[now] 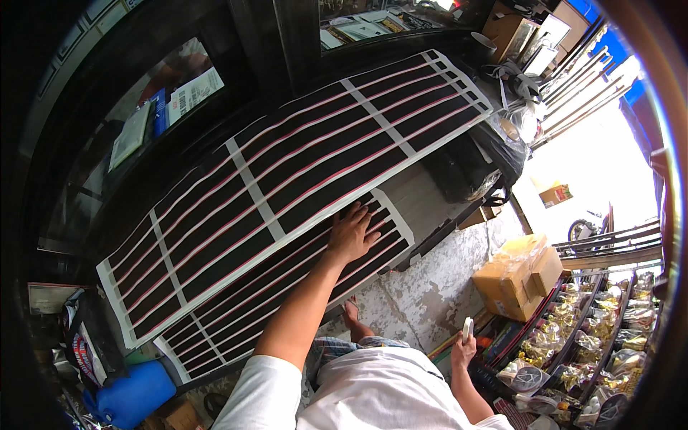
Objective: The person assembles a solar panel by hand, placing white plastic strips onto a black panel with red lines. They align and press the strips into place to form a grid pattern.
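My left hand [351,235] lies with its fingers spread on a black sheet with pale and dark red stripes [283,287]. Its fingertips reach close to the front edge of a larger striped sheet [304,154], which overlaps the back of the smaller one. Wide grey-white strips cross the larger sheet, and both sheets lie on a long table or bench. Down at the right, away from the sheets, my right hand [462,354] is closed around a slim white object [468,329]. What kind of object it is cannot be made out.
A taped cardboard box [516,276] stands right of the worn floor [444,276], beside racks of wrapped gold and silver pieces [580,333]. A blue container [136,394] sits at the lower left. Black bags [494,161] lie at the table's right end. Dark glass-fronted cabinets [165,107] line the back.
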